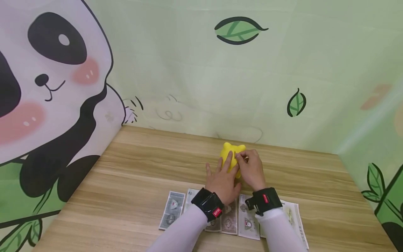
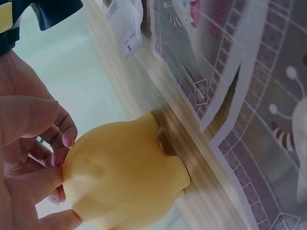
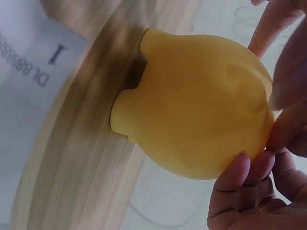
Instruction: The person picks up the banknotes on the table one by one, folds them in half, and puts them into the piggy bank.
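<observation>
A yellow piggy bank (image 1: 225, 153) stands on the wooden table, with a dark slot in its top. My left hand (image 1: 221, 183) rests on its near side, fingers spread and fairly straight. At the slot, my right hand (image 1: 252, 169) has its thumb and index finger together, the other fingers curled. I cannot tell whether anything thin is between those fingertips. From the side, the left wrist view shows the bank's rounded body (image 2: 124, 167) and short feet on the table. Play banknotes (image 1: 248, 218) lie in a row under my wrists, partly hidden by them.
The wooden tabletop (image 1: 132, 164) runs back to a pale green printed wall (image 1: 189, 70) close behind the bank. A panda picture (image 1: 56, 94) covers the left wall. Another printed wall (image 1: 371, 147) borders the right side.
</observation>
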Demonstrator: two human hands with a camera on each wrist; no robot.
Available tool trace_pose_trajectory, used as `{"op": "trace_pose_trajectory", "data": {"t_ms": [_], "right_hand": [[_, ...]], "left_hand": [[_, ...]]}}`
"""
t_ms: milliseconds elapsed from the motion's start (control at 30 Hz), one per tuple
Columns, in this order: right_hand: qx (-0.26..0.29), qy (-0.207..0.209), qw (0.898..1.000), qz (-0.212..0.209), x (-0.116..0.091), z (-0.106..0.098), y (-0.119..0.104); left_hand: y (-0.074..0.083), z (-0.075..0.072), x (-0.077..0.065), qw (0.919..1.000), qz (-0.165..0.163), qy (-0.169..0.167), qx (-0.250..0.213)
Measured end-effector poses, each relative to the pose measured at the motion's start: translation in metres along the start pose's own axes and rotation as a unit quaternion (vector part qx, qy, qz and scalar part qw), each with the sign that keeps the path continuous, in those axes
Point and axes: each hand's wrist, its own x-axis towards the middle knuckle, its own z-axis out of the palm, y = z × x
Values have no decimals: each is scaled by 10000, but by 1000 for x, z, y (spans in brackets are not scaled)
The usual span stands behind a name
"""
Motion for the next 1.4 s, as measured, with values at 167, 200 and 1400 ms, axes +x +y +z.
{"op": "trace_pose_trajectory", "data": {"t_ms": [167, 200, 1400], "right_hand": [[-51, 71, 10000, 2, -1, -3, -2], [-55, 91, 9999, 5, -1, -3, -2], [969, -856, 9883, 807, -90, -85, -3]], "left_hand": [[0, -3, 0, 9999, 76, -21, -103], [-1, -3, 1, 9999, 76, -16, -116], [33, -25, -16, 9860, 1155, -30, -1203]]}}
